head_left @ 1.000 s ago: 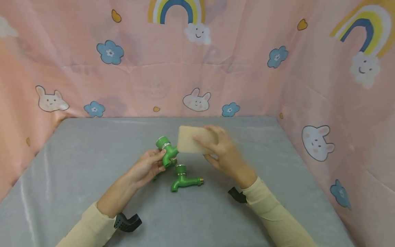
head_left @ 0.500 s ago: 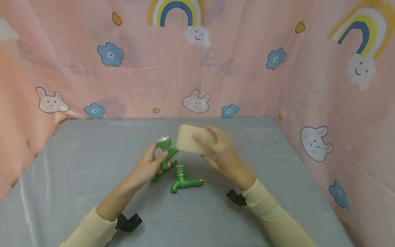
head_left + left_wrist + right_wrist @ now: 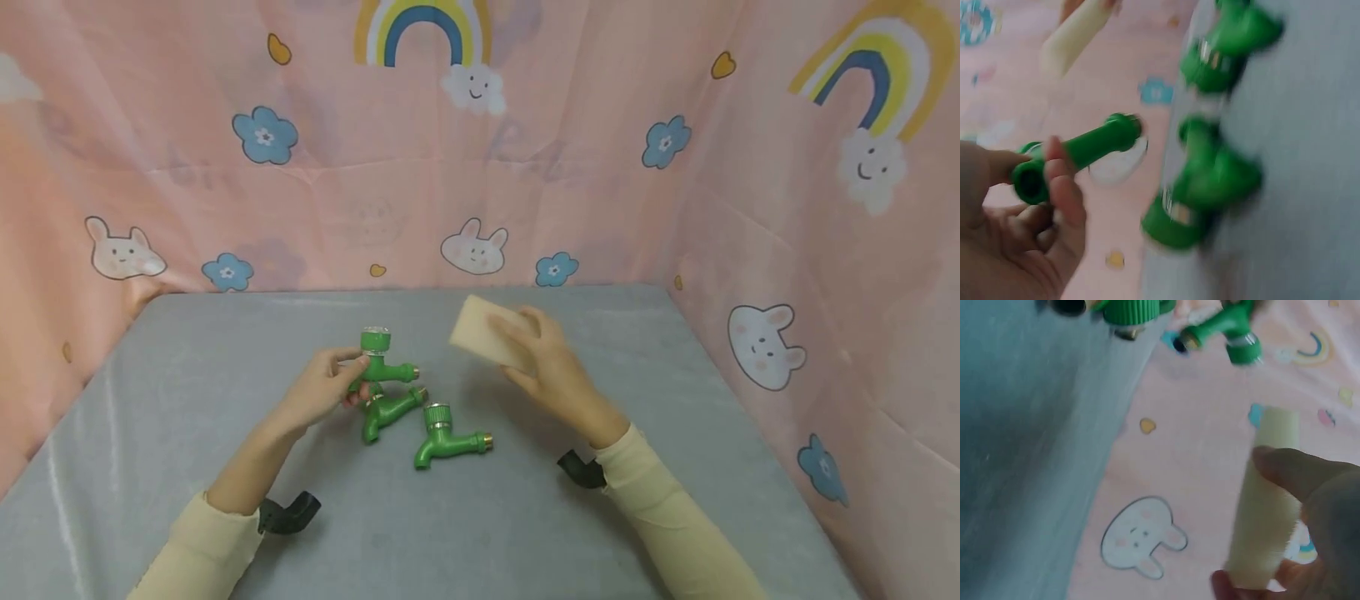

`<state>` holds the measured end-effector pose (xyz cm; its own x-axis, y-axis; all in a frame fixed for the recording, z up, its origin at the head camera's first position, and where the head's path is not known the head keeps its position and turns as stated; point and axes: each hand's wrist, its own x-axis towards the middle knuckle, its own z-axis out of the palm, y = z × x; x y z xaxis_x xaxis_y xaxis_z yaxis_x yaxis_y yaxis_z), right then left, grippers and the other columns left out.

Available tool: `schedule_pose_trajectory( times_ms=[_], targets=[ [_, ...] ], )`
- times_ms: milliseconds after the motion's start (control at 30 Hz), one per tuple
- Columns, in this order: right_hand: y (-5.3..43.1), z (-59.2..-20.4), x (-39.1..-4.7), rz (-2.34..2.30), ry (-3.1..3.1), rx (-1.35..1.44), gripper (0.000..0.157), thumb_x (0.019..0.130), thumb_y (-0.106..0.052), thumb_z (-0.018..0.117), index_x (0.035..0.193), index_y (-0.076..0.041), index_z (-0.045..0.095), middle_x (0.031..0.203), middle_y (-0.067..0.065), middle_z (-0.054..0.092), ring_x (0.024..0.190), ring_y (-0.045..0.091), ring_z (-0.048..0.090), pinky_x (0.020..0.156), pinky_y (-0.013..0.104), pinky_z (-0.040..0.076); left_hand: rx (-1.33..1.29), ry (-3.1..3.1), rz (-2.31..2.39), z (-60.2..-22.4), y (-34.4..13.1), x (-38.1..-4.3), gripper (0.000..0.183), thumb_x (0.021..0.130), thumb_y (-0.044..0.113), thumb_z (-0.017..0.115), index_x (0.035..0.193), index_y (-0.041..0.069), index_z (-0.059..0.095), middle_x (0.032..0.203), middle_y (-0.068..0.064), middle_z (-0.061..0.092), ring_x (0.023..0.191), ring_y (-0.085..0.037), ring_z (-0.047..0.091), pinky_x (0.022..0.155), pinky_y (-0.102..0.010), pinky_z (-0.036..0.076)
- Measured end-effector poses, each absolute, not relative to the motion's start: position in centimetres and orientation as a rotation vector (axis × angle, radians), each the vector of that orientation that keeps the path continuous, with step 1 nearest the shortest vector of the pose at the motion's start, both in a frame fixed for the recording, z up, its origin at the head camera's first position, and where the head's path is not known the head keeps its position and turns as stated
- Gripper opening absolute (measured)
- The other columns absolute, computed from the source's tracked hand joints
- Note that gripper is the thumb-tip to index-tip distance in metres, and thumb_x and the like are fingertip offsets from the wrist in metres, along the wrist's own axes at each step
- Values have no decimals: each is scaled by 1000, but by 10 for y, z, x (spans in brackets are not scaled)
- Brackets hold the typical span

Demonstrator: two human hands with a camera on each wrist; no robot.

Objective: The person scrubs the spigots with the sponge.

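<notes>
My left hand (image 3: pixel 321 390) grips a green tap (image 3: pixel 390 372) by its body, thumb on the near side. Its knob points up and its brass-ended inlet points right; the left wrist view looks into the open spout. A cream sponge (image 3: pixel 480 327) is held by my right hand (image 3: pixel 558 375), thumb on one side and fingers on the other, tilted and apart from the tap. Below the held tap lies a second green tap (image 3: pixel 390 412), partly overlapped by it. A third green tap (image 3: pixel 453 446) lies on the grey cloth to the right of the second.
Grey cloth (image 3: pixel 480 533) covers the table. Pink curtains (image 3: pixel 600 192) with printed rabbits, flowers and rainbows stand at the back and sides. A black curved piece juts from each sleeve, the left piece (image 3: pixel 288 514) and the right piece (image 3: pixel 581 469).
The left hand has drawn the tap left, away from the sponge, and turned it so its knob stands up. The sponge has tilted and shifted slightly right. Two taps on the cloth stay put.
</notes>
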<state>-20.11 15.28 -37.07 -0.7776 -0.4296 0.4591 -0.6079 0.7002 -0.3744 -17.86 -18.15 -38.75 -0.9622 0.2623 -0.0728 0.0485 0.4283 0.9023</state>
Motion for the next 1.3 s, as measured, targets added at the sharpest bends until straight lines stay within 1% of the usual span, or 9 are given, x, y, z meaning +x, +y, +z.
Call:
schedule_pose_trajectory(
  times_ms=[233,333,467,700,867,967,1133,1233,1300],
  targets=[
    [167,-382,-211,707,-2781,756,77,90,-16,78,156,-17,39,136,26,50,113,40,55,92,55,51,220,2360,1489,-400,-228,-194,53,111,20,36,149,-16,27,79,-8,63,66,-7,57,61,-25,56],
    [170,-389,-215,710,-2852,756,81,91,-16,76,159,-17,33,135,27,50,111,39,56,90,54,51,183,2327,1485,-404,-240,-197,50,112,22,33,146,-14,32,81,-6,61,67,-7,56,62,-25,56],
    [173,-397,-217,713,-2929,763,81,93,-16,74,160,-16,29,135,28,50,108,37,57,89,53,52,155,2282,1481,-411,-250,-201,46,112,23,30,138,-15,38,80,-2,58,67,-7,54,62,-25,55],
    [175,-404,-220,727,-3008,766,81,95,-17,72,161,-14,25,139,29,47,115,39,56,94,56,51,63,2378,1391,-418,-259,-205,48,112,23,29,136,-17,40,79,4,63,66,-6,54,58,-25,51],
    [176,-409,-223,729,-3044,764,79,96,-18,71,161,-16,27,141,27,46,119,39,55,97,57,51,14,2499,1309,-419,-266,-205,50,111,21,38,141,-19,40,79,1,68,64,-8,56,56,-26,51],
    [177,-412,-225,726,-3052,754,77,95,-18,71,160,-18,30,141,26,47,120,39,54,98,57,50,-10,2594,1250,-419,-269,-204,48,108,20,47,136,-18,48,81,-5,69,60,-8,57,55,-25,52],
    [177,-419,-226,560,-3058,771,74,95,-19,72,158,-15,34,134,26,52,113,38,55,92,55,51,-23,2681,1159,-417,-271,-201,43,103,19,57,129,-16,58,85,-13,68,57,-10,56,55,-25,50],
    [176,-422,-224,499,-3082,769,75,94,-20,74,158,-14,35,133,26,54,111,36,55,92,53,51,-28,2713,1080,-414,-270,-199,41,102,20,59,126,-14,62,92,-20,69,61,-13,58,59,-29,50],
    [177,-423,-223,509,-3094,765,76,93,-21,75,157,-12,35,135,26,54,113,37,55,93,54,50,-27,2766,981,-411,-267,-196,40,101,22,61,124,-11,65,102,-26,70,71,-22,65,67,-36,54]
  ],
)
